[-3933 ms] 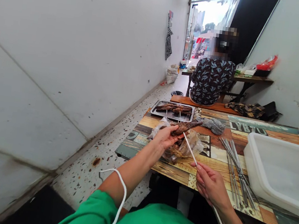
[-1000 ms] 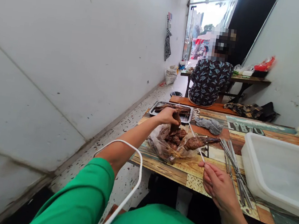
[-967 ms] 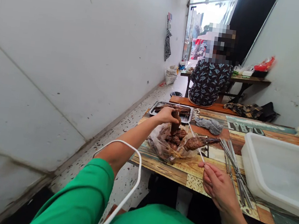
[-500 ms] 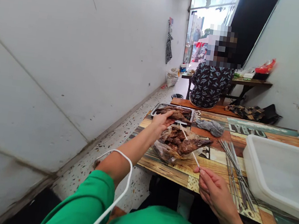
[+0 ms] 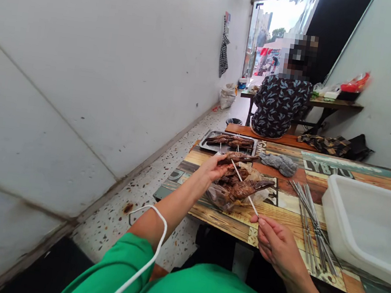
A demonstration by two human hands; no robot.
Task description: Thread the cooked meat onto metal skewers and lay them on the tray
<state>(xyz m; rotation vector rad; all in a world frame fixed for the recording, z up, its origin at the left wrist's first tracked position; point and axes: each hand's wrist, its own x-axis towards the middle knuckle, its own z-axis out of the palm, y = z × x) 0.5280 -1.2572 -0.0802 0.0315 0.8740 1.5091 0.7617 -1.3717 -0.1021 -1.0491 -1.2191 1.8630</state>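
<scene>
My right hand (image 5: 278, 244) pinches the lower end of a flat metal skewer (image 5: 253, 206). A brown cooked duck head (image 5: 249, 188) with a long beak is threaded on it. The skewer's pointed tip rises toward my left hand (image 5: 214, 167), whose fingers hold a second duck head (image 5: 239, 158) with its beak to the right. Whether the tip touches that head I cannot tell. Below both hands an opened plastic bag (image 5: 217, 193) holds more dark brown pieces. Beyond them, a metal tray (image 5: 203, 143) carries duck heads on skewers.
Bare metal skewers (image 5: 309, 224) lie right of my right hand, beside a white plastic tub (image 5: 332, 203). A grey cloth (image 5: 278, 164) lies behind the bag. Across a bench (image 5: 248, 130), a person in a patterned top (image 5: 280, 105) sits at another table. A white cable (image 5: 158, 252) loops over my left arm.
My left hand has drawn the second duck head back from the tray, nearer the skewer tip. My right hand still holds the skewer. The view has shifted slightly.
</scene>
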